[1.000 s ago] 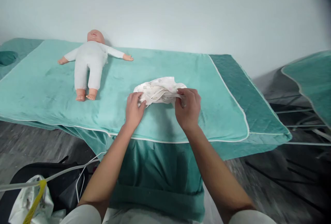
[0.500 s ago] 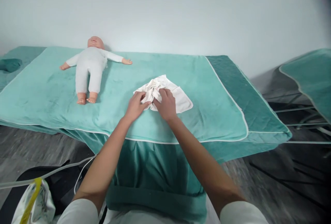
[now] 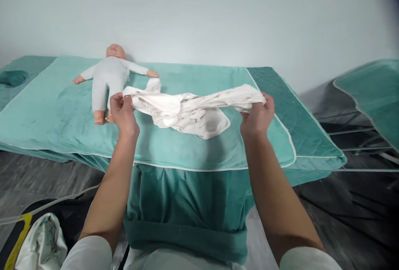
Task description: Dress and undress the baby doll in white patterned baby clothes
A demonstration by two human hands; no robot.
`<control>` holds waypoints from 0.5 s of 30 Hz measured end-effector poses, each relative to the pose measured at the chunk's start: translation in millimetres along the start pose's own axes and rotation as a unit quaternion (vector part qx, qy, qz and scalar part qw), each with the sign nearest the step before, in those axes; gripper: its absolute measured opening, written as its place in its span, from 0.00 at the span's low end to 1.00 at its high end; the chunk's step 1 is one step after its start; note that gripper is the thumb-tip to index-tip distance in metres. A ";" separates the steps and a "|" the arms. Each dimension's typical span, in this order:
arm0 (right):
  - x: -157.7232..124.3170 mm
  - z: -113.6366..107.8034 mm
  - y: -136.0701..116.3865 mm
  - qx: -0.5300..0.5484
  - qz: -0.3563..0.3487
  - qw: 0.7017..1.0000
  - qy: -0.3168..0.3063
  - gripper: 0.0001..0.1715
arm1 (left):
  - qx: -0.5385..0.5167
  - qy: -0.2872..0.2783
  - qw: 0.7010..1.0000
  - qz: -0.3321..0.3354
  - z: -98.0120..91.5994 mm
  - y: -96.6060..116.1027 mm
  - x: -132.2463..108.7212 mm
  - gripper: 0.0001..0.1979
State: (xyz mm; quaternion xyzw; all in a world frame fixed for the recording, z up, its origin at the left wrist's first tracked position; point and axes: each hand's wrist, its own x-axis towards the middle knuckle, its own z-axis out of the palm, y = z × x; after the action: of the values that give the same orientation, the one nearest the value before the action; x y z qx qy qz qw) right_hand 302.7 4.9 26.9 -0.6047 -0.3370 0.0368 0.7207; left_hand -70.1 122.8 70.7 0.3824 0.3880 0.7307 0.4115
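Note:
A white cloth [image 3: 199, 110], thin and creased, is stretched between my two hands over the green bed. Its middle sags in loose folds, with a rounded flap hanging down on the right of centre. My left hand [image 3: 123, 110] pinches one end, in front of the feet of a baby doll [image 3: 109, 74]. The other end is gripped by my right hand [image 3: 258, 112] near the right side of the cover. The doll lies on its back in a white suit, arms spread and head toward the wall.
The bed has a light green cover [image 3: 187, 153] with white piping. A white patterned bundle [image 3: 43, 241] and a yellow strap [image 3: 17, 236] are at the lower left. Another green-draped piece [image 3: 370, 95] on metal legs stands at the right. A pale wall [image 3: 199, 16] rises behind the bed.
My hands have moved from close together on the bunched cloth to wide apart. The cloth has been lifted and pulled out sideways between them. The doll has not moved.

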 end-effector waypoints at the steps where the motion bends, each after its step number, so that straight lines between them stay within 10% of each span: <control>1: 4.9 -4.0 -2.6 0.030 0.013 0.999 -0.009 0.19 | -0.010 0.011 1.000 -0.004 -1.8 3.4 2.3 0.16; 8: -47.5 34.7 -22.6 -0.032 -0.036 0.962 -0.268 0.33 | 0.011 -0.024 0.999 -0.044 7.0 9.1 -11.5 0.12; 11: -93.2 73.2 -33.5 -0.152 -0.127 0.872 -0.447 0.48 | 0.042 -0.091 0.994 -0.047 14.5 15.1 -25.7 0.14; 15: -123.9 104.5 -46.0 -0.316 -0.208 0.800 -0.465 0.33 | 0.065 -0.121 0.990 -0.004 12.0 32.5 -29.8 0.18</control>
State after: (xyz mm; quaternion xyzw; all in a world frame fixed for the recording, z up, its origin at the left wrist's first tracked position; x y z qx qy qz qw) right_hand 135.6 24.0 17.9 -0.6246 -0.7423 0.0536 0.2366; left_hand -58.4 87.4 97.1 0.4927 0.3833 0.6505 0.4326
